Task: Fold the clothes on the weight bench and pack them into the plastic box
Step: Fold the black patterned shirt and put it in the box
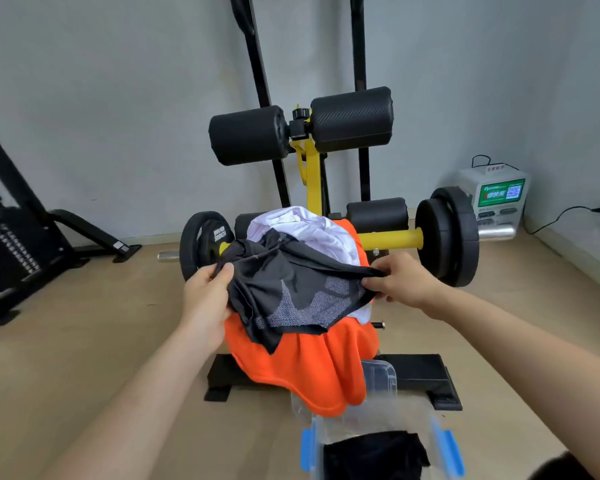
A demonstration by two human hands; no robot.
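A black mesh garment lies on top of a pile on the weight bench. My left hand grips its left edge and my right hand pinches its right edge, stretching it between them. Under it sit a white garment and an orange garment that hangs down the front of the bench. The clear plastic box with blue latches stands on the floor below, with a dark folded cloth inside it.
Black weight plates stick out on both sides of the bench. Its black base bar crosses the wooden floor. A black machine frame stands at the left, and a white and green device sits by the right wall.
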